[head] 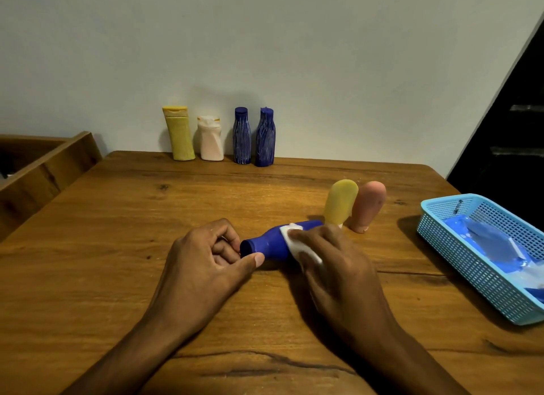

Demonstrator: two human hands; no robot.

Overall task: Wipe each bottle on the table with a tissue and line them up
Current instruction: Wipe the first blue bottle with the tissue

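Bottles are the business here, and the one in hand is a dark blue plastic bottle lying on its side near the middle of the wooden table, cap end pointing toward the left hand. That hand pinches the cap end between thumb and curled fingers. The right hand lies over the bottle's body and presses a white tissue against it, fingers curled around tissue and bottle together.

Judging by its look, the bottle is light, stiff and smooth, so it could roll or slip; holding it at the narrow neck while wiping the wider body seems sound.

Four bottles stand in a row along the table's far edge against the wall: a yellow flip-top bottle, a white squat bottle and two blue ribbed bottles. A yellow tube and a pink tube stand just beyond the right hand, apparently still to be wiped. A light blue plastic basket sits at the right edge.
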